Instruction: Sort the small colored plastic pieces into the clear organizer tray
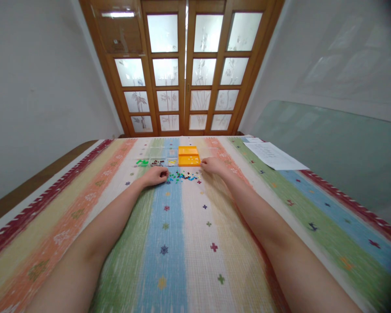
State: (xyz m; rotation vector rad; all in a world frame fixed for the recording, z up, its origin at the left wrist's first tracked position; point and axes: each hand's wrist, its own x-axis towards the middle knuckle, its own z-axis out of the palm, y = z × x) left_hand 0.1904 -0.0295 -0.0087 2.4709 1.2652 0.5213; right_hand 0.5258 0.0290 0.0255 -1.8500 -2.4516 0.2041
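Observation:
A loose scatter of tiny coloured pieces point(184, 176), mostly blue and green with some dark red and yellow, lies on the striped cloth between my hands. At its left edge rests my left hand point(155, 175), fingers curled in; anything inside them is hidden. My right hand point(212, 165) is closed in a pinch beside the lower right corner of an open orange box point(189, 165), and what it may hold is too small to see. White pieces lie in that box. Left of it stand clear boxes with green pieces point(142, 163), dark brown pieces point(157, 163) and yellow pieces point(172, 162).
A striped, patterned tablecloth point(163, 226) covers the table. Printed paper sheets point(273, 155) lie at the far right. A pale green glass panel point(332, 161) leans along the right wall. Wooden doors with frosted panes point(182, 69) stand beyond the table.

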